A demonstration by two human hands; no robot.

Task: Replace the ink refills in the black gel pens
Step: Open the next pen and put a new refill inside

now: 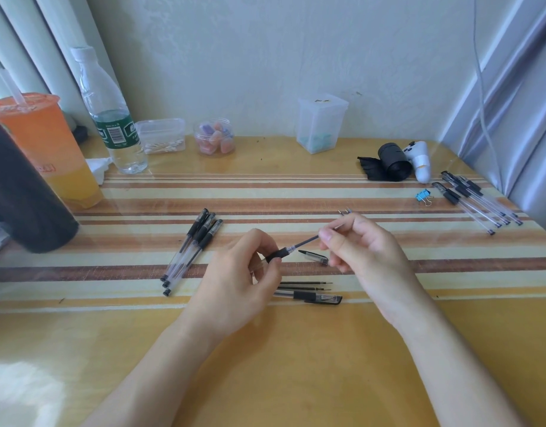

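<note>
My left hand grips the barrel of a black gel pen by its rubber grip. My right hand pinches a thin black ink refill that sticks partly out of that barrel's open end. A pen cap lies on the table just below the refill. Two loose refills and a capped pen lie side by side near my left hand. Three capped pens sit in a bundle to the left. Several more pens lie at the far right.
An orange drink cup, a dark cylinder and a water bottle stand at the left. Small plastic containers line the back wall. A black roll, a white gadget and a blue binder clip sit at the right.
</note>
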